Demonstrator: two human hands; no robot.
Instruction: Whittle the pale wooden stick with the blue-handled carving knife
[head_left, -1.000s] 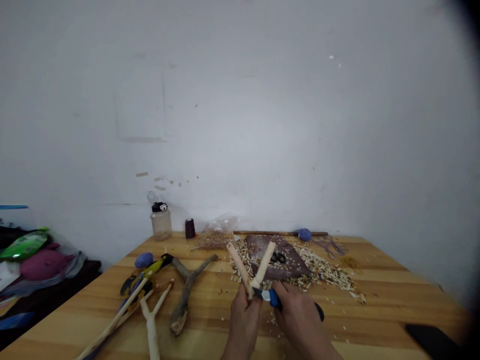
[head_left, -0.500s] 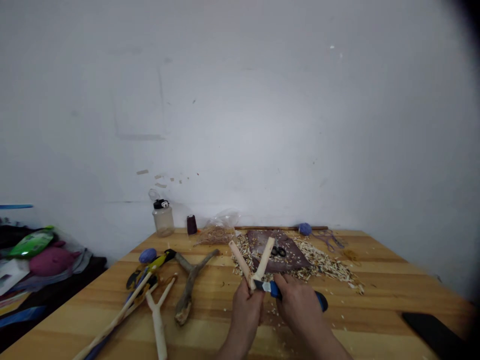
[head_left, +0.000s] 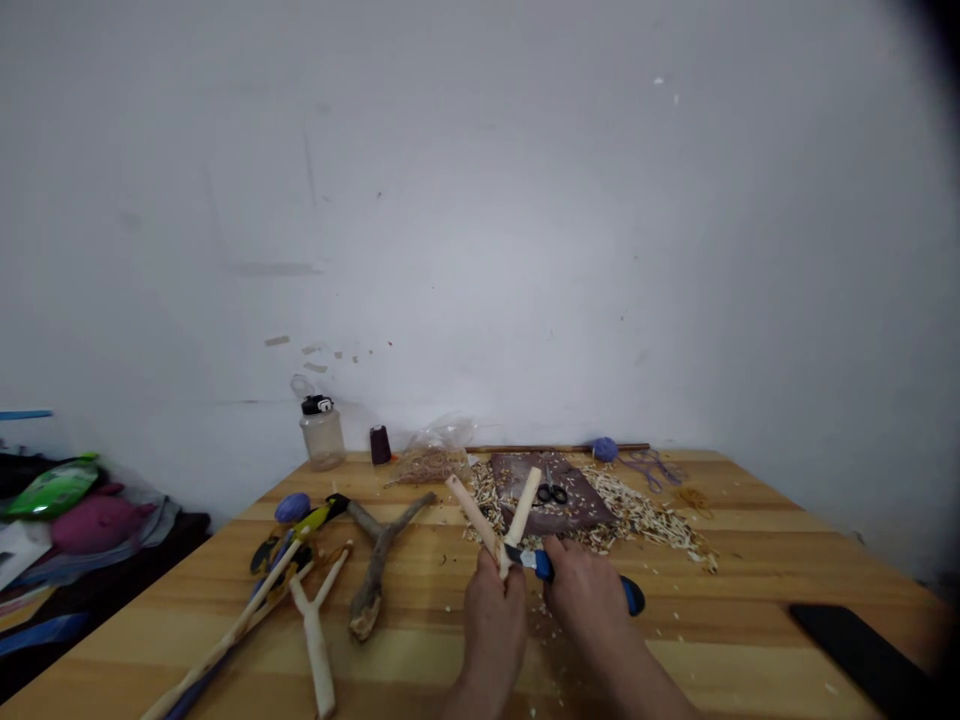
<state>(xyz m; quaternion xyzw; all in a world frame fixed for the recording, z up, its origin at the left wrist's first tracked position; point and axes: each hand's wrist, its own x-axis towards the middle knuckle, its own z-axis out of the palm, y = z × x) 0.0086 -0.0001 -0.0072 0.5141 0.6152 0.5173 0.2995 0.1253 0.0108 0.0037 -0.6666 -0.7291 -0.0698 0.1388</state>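
Note:
My left hand (head_left: 493, 620) is wrapped round the lower part of a peeled Y-shaped stick (head_left: 523, 503), its two pale prongs pointing up and away from me. In my right hand (head_left: 589, 595) is a utility knife (head_left: 543, 564) with a blue and black handle. The knife's front end lies against the stick just below the fork, close to my left thumb. Its blade edge is too small to make out. Beyond both hands, scissors (head_left: 553, 493) with black handles rest on a dark cloth (head_left: 581, 508) strewn with wood shavings (head_left: 660, 520).
On the left lie a bark-covered forked branch (head_left: 377, 560), a peeled fork (head_left: 315, 640), long sticks (head_left: 217, 655) and a yellow-black tool (head_left: 315, 520). A bottle (head_left: 322, 440), thread spool (head_left: 380, 445), plastic bag (head_left: 435, 455) and purple yarn ball (head_left: 604, 449) stand at the back. A black phone-like slab (head_left: 855, 650) lies right.
The view has shifted slightly. The knife still sits at the fork, now a little higher on the stick's base, and the prongs lean a bit more to the left.

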